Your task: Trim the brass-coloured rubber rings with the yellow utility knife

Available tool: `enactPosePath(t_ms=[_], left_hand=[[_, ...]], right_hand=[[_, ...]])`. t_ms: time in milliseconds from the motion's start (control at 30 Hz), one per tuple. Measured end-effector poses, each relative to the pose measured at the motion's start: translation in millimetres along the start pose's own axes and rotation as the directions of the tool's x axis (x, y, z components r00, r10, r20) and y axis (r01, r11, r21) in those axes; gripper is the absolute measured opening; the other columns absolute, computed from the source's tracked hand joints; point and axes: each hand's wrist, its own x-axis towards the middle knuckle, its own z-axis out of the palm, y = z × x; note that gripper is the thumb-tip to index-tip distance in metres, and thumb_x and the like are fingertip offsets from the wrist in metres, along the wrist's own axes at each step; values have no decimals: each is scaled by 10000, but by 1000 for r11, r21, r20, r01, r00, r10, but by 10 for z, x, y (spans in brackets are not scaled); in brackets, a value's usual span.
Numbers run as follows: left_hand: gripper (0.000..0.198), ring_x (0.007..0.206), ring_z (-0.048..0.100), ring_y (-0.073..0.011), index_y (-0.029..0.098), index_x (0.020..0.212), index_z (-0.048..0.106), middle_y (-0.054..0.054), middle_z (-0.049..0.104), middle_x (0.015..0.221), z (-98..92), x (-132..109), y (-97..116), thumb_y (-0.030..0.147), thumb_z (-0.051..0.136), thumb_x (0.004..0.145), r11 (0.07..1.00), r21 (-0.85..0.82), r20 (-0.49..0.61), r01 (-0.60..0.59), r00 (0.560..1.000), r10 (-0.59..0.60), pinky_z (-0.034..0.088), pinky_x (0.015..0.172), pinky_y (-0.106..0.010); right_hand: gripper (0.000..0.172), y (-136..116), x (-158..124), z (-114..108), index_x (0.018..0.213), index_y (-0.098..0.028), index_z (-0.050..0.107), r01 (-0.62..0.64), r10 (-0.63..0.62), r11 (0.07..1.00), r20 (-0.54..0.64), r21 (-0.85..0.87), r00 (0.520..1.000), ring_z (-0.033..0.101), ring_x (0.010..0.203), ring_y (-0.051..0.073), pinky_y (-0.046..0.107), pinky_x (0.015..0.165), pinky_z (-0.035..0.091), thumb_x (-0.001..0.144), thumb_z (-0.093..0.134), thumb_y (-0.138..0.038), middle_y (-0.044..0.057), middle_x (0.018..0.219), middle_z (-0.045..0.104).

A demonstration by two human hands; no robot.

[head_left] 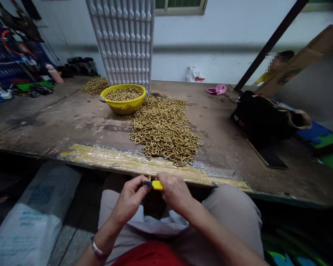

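Observation:
Both hands meet over my lap, just below the table's front edge. My right hand [175, 190] is closed around a small yellow tool [156, 184] with a dark tip. My left hand [131, 197] pinches at that dark tip; whether it grips a ring there is hidden. A large heap of brass rings [163, 127] lies on the wooden table [72, 122] straight ahead of my hands. Behind it stands a yellow bowl [124, 105] holding more rings. A second, smaller pile of rings [96, 85] lies at the back left.
A white slotted rack [124, 40] stands upright behind the bowl. A black bag [262, 118] sits on the table's right side, with a person behind it. A white sack [30, 221] lies on the floor to my left. Clutter lines the far left wall.

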Motion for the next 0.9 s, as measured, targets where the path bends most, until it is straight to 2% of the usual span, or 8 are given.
enactPosePath(t_ms=[133,300,400,500,600,733,800,900], left_hand=[[209,654,378,-116,153,748,538,4,451,701,18,-84,145,297,525,897,993,94,23,-76,997,74,312,600,-220],[267,686,430,-131,161,678,470,-14,449,708,147,-270,407,301,528,899,982,36,219,-185,960,173,344,638,-244],[328,545,330,-89,166,661,433,21,375,616,234,-212,313,375,549,885,980,-197,196,-36,978,75,275,501,-214],[347,449,198,-57,177,666,394,60,317,542,273,-42,72,397,571,867,871,-465,142,157,985,-101,158,407,-188],[199,434,245,-46,184,830,481,56,399,586,258,91,-110,332,614,836,749,-612,157,254,967,-200,180,390,-161],[288,441,369,-55,178,1063,533,23,492,655,185,195,-191,315,602,818,630,-674,301,385,923,-241,227,365,-143],[289,456,433,-68,155,995,567,-8,541,704,163,253,-229,362,617,801,607,-670,341,427,904,-259,220,335,-135],[307,436,452,-56,126,784,560,-33,582,721,206,343,-315,418,654,782,668,-595,305,446,895,-326,201,303,-119]], right_hand=[[161,44,4,-31,946,-194,589,12,-13,1000,-28,-19,1000,618,758,170,255,606,339,868,462,-134,47,892,679],[171,413,90,-241,894,-177,601,-254,239,965,-185,-62,953,621,743,165,256,600,309,846,461,-91,58,851,693],[145,627,122,-311,835,-185,600,-315,300,949,-285,-10,911,621,741,157,252,611,308,904,478,-225,50,840,693],[164,682,152,-228,792,-189,606,-336,321,942,-247,-19,914,624,738,159,252,610,308,894,519,-282,45,825,694],[119,637,188,-90,816,-188,613,-330,307,940,-205,-89,929,632,767,169,257,613,316,876,529,-247,49,860,695],[99,601,248,-23,872,-177,615,-371,355,912,-115,-177,928,641,767,189,265,622,343,857,521,-204,77,878,694],[104,610,284,-38,877,-174,617,-394,388,896,-70,-204,919,647,760,201,270,621,353,847,519,-194,87,858,696],[90,633,327,-79,831,-173,618,-394,396,897,-31,-200,918,647,735,204,271,606,354,820,530,-189,93,818,694]])
